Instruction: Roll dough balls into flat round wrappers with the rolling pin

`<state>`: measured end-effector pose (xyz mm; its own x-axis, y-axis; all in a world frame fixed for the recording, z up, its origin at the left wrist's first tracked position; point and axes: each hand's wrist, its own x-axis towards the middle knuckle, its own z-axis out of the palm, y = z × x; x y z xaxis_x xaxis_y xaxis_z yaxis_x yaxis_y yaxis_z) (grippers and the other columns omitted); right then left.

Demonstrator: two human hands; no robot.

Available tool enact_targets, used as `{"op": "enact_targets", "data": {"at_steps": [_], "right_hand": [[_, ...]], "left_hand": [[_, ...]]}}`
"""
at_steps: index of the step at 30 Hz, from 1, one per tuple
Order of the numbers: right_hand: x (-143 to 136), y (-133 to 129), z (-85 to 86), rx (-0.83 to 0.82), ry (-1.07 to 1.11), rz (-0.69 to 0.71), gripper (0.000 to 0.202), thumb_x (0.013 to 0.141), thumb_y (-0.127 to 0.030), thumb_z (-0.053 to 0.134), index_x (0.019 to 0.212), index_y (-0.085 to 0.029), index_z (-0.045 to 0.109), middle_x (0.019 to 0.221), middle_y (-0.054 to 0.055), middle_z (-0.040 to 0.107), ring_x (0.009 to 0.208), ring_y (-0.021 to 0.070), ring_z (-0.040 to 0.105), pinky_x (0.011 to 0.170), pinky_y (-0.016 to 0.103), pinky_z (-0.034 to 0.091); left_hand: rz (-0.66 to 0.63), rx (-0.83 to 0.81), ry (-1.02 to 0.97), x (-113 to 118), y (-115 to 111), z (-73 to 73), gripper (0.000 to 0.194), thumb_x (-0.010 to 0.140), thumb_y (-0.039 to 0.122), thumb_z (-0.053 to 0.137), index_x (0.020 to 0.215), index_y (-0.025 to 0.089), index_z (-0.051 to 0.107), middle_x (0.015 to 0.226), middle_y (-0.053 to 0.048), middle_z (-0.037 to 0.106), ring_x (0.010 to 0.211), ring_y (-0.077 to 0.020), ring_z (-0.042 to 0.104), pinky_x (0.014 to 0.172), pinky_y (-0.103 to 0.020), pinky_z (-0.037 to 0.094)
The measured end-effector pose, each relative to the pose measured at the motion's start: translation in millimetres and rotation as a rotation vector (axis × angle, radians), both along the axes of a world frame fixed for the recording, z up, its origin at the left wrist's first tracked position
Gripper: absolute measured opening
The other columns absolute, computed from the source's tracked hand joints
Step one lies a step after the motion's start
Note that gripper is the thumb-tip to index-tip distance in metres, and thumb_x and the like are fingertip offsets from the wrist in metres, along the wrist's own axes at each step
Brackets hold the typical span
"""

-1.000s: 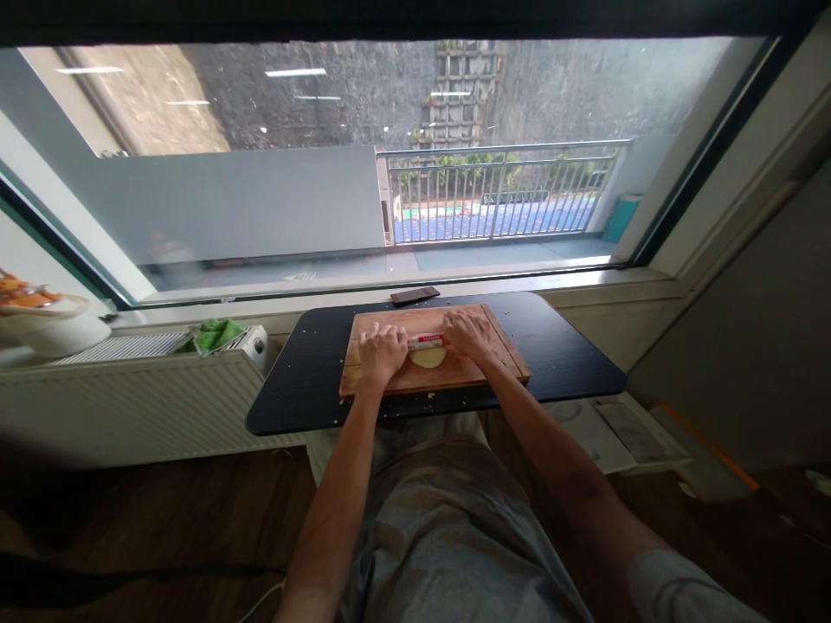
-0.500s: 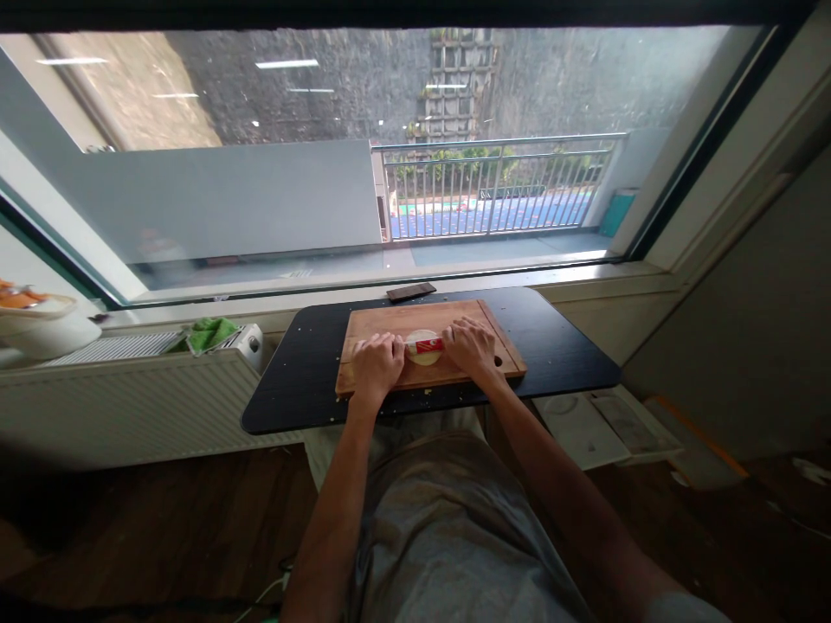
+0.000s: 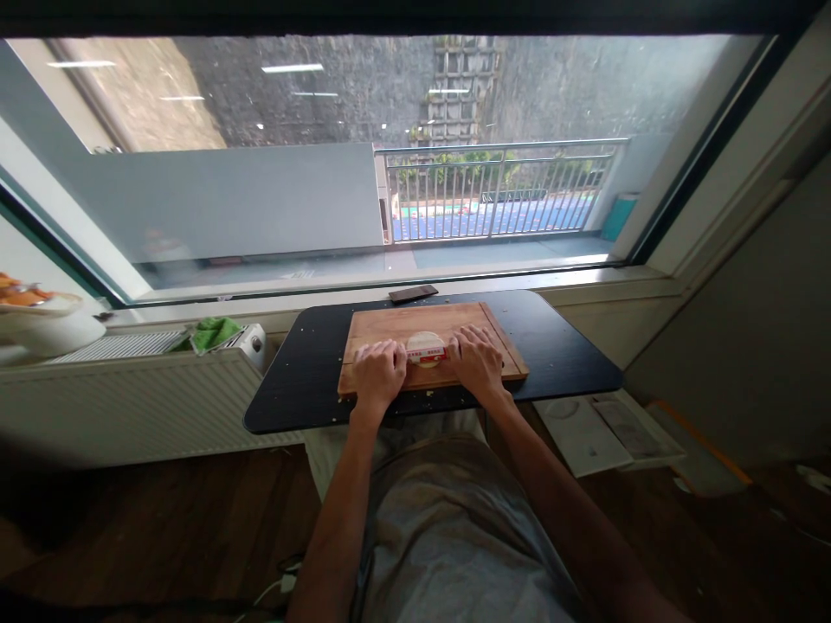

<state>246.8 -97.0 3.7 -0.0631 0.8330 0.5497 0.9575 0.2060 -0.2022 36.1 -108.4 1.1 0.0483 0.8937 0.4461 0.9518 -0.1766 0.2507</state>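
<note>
A rolling pin (image 3: 427, 354) with a red and white label lies across a flat, pale round of dough (image 3: 425, 338). The dough rests on a wooden cutting board (image 3: 383, 322). Around the pin's left end, the fingers of my left hand (image 3: 380, 374) are closed. My right hand (image 3: 478, 359) grips the other end, partly covering the hole in the board. Both ends of the pin are hidden by my hands. More of the dough shows beyond the pin than on my side of it.
The board sits on a black table (image 3: 564, 355) sprinkled with small crumbs. A flat dark piece (image 3: 414, 294) lies at its far edge by the window. Left of the table stands a radiator (image 3: 175, 407) with a green cloth (image 3: 214, 332) on top.
The rolling pin has rolled slightly toward me, turning its label and baring more dough on the far side. Both hands moved with it, still holding its ends.
</note>
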Motion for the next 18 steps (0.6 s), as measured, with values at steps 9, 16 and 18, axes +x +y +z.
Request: {"op": "enact_targets", "data": {"at_steps": [9, 16, 18], "right_hand": [[-4, 11, 10.2, -0.094, -0.064, -0.037, 0.046, 0.113, -0.031, 0.038, 0.11, -0.02, 0.082, 0.127, 0.011, 0.082, 0.124, 0.0266, 0.065, 0.119, 0.039, 0.034], [-8, 38, 21.8, -0.242, -0.167, -0.086, 0.049, 0.115, -0.029, 0.034, 0.11, -0.019, 0.082, 0.115, 0.015, 0.083, 0.108, 0.0257, 0.072, 0.101, 0.038, 0.044], [-9, 48, 23.1, -0.282, -0.173, -0.1, 0.049, 0.115, -0.029, 0.033, 0.112, -0.02, 0.081, 0.119, 0.014, 0.082, 0.11, 0.0254, 0.072, 0.098, 0.037, 0.045]], "left_hand": [[0.035, -0.052, 0.044, 1, 13, 7.6, 0.05, 0.114, 0.041, 0.033, 0.129, 0.026, 0.078, 0.144, -0.009, 0.076, 0.143, -0.032, 0.06, 0.121, -0.048, 0.039], [0.077, -0.116, 0.077, 1, 35, 18.7, 0.051, 0.113, 0.041, 0.033, 0.128, 0.026, 0.079, 0.142, -0.011, 0.077, 0.144, -0.0329, 0.059, 0.118, -0.049, 0.043], [0.082, -0.139, 0.094, 0, 43, 21.9, 0.051, 0.113, 0.042, 0.033, 0.119, 0.026, 0.081, 0.137, -0.011, 0.079, 0.139, -0.0332, 0.063, 0.114, -0.049, 0.045]]}}
